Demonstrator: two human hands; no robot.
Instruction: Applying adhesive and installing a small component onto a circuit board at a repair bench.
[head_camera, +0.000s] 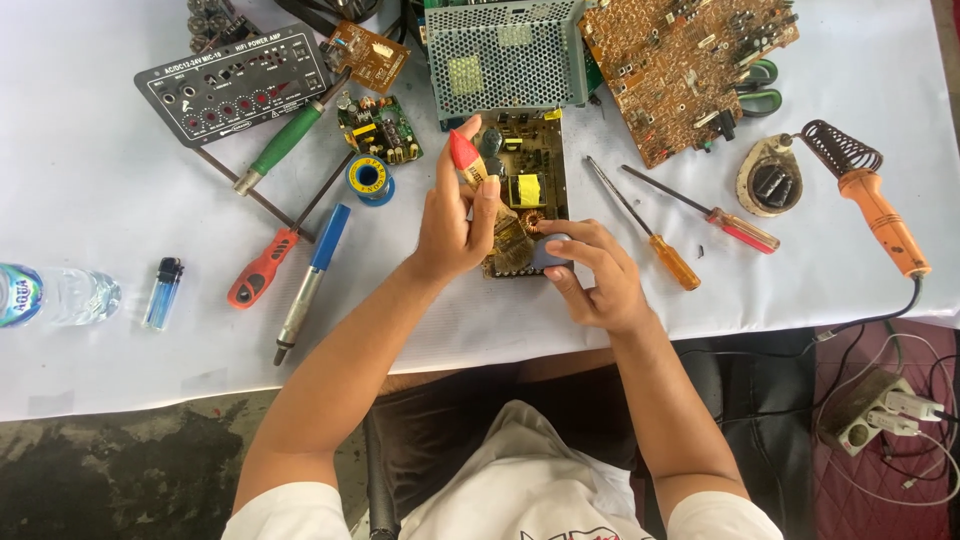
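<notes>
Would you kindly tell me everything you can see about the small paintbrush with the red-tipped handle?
The paintbrush is small, with a handle that looks like pale wood ending in a red tip, and worn tan bristles. The left hand grips its handle, which tilts so the red tip points up and away. The bristles press down on the open circuit board lying on the white table, close to the fingers of the right hand, which steadies the board's near edge.

Across the white table (90, 130) lie 2 screwdrivers (650, 228), a soldering iron (880, 215), a lighter (163, 292) and a solder spool (369, 177).
</notes>
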